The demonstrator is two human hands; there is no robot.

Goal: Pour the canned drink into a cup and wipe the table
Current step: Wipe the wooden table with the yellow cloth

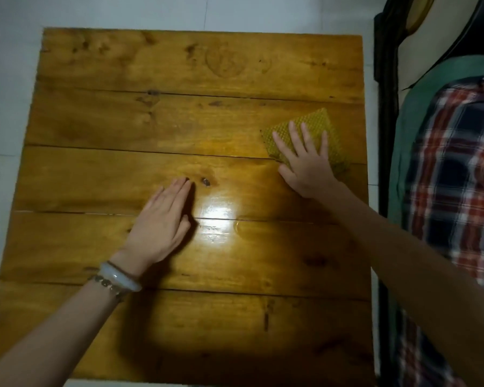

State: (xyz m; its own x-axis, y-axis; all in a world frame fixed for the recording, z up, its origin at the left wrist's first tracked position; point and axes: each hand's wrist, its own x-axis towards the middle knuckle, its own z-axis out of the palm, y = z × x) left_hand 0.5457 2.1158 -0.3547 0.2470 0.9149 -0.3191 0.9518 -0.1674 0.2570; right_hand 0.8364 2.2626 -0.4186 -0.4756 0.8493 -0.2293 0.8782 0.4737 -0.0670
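At the left, the left hand (pixel 160 222), with a pale stone bangle and a dark bead bracelet (pixel 120 279) on its wrist, lies flat on the glossy honey-brown plank tabletop (pixel 179 121). Its grip is wide, the fingers straight and together and holding nothing, probably to steady the body or the table while the other arm works. Just to its right a bright patch of glare (pixel 215 210) shows how shiny the varnish is. Further right, near the tabletop's right edge, the right hand (pixel 305 163) presses down on a folded yellow waffle-textured cloth (pixel 316 120). This grip is also wide, with spread fingers pinning the cloth flat so that more of it meets the wood. Judging by this, the wiping step is in hand. No can or cup is in view. Beyond the right edge lies a red, white and navy plaid fabric (pixel 453 177)
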